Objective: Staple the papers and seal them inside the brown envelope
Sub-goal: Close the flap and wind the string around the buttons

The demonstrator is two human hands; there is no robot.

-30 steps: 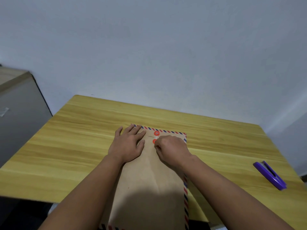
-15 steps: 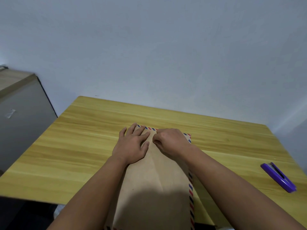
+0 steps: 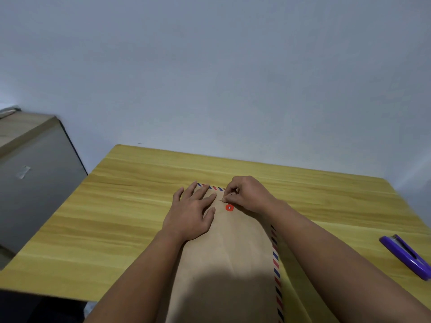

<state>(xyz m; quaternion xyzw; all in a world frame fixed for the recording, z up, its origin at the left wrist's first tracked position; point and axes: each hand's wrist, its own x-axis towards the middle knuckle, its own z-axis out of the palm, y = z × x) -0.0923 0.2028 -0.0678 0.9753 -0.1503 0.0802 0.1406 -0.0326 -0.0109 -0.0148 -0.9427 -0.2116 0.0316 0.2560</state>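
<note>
Head view — left hand flat on envelope

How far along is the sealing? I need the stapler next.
Stapling looks done: the stapler lies aside and no papers show. The left hand flattens the envelope while the right hand pinches the string above the red button. Tying remains.

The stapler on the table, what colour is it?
Purple stapler, seen in the head view, the only one.

Body: two bare forearms | left hand: no glove, ring or watch | right hand: likewise bare | sleeves: none in view | nails short
</note>
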